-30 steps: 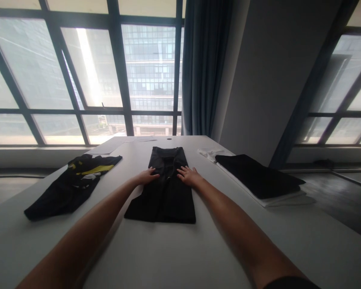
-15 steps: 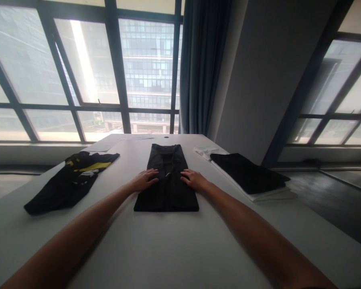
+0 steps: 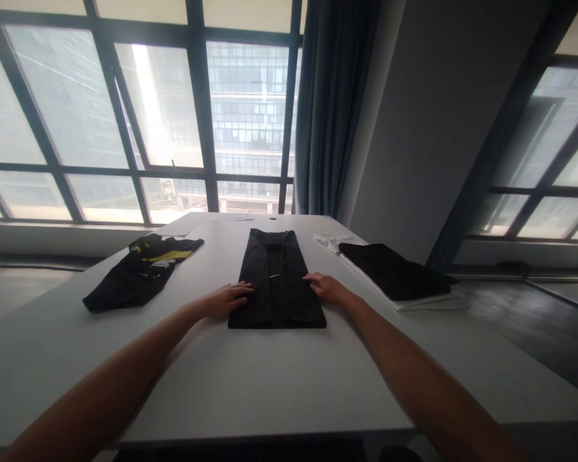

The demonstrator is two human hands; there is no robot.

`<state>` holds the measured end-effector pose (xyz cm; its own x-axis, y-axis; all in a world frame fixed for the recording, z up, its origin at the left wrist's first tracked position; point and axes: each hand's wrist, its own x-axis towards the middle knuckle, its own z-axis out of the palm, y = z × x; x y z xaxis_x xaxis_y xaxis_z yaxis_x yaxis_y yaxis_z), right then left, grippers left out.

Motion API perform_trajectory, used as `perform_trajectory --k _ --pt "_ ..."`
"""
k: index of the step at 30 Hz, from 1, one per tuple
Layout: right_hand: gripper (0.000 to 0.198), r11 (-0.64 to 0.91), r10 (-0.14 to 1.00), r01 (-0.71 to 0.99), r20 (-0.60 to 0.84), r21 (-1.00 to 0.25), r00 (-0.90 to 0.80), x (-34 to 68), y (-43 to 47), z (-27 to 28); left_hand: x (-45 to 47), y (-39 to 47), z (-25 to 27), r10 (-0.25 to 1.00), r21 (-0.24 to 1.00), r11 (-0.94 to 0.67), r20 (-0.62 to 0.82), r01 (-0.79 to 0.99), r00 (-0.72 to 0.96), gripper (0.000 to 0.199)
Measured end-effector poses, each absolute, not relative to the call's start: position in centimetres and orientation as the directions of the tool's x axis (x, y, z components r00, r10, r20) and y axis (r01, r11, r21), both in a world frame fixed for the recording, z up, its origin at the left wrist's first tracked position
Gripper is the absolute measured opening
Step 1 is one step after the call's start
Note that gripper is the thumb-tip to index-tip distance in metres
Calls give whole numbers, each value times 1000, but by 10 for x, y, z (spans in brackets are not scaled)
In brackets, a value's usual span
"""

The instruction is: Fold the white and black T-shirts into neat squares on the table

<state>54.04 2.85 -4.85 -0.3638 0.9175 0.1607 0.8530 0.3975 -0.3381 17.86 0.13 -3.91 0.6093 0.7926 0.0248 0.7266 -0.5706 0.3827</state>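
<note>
A black folded garment [image 3: 278, 308], apparently a shirt, lies flat on the white table [image 3: 260, 385] in front of me. It forms a long neat rectangle with a small white mark near its middle. My left hand [image 3: 226, 300] rests at its left edge, fingers stretched out and the tips on the cloth. On the opposite edge, my right hand [image 3: 328, 289] touches the fabric with extended fingertips, its palm beyond the cloth. Both hands are open, and neither grips the garment.
To the left lies a loosely laid black garment [image 3: 130, 282] with yellow and white print. On the right, folded black clothing [image 3: 395, 273] sits on white cloth [image 3: 428, 303]. Paper sheets [image 3: 180, 226] lie at the far left. Windows and a curtain [image 3: 330, 115] stand behind.
My hands have shifted slightly apart and nearer the garment's near end, with the fingers now at its side edges. The view has moved, and the table's front edge now shows.
</note>
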Motion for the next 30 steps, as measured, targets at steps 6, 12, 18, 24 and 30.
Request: perform_trajectory --k 6,12,18,24,30 --pt "49 454 890 813 151 -364 -430 556 15 -33 165 2 -28 785 365 -599 93 712 613 48" --pt "39 473 878 777 149 -416 -455 544 12 -32 165 9 -38 762 348 -639 166 686 626 37" --pt "30 492 868 726 212 -481 -448 541 10 -27 169 11 -38 737 356 -671 221 651 639 34" --pt "20 410 852 645 19 -645 -522 551 4 -11 166 -6 -5 711 506 -628 65 591 701 31" --pt "34 170 920 351 20 -921 -392 547 14 -17 170 -2 -1 852 894 -329 142 305 504 47"
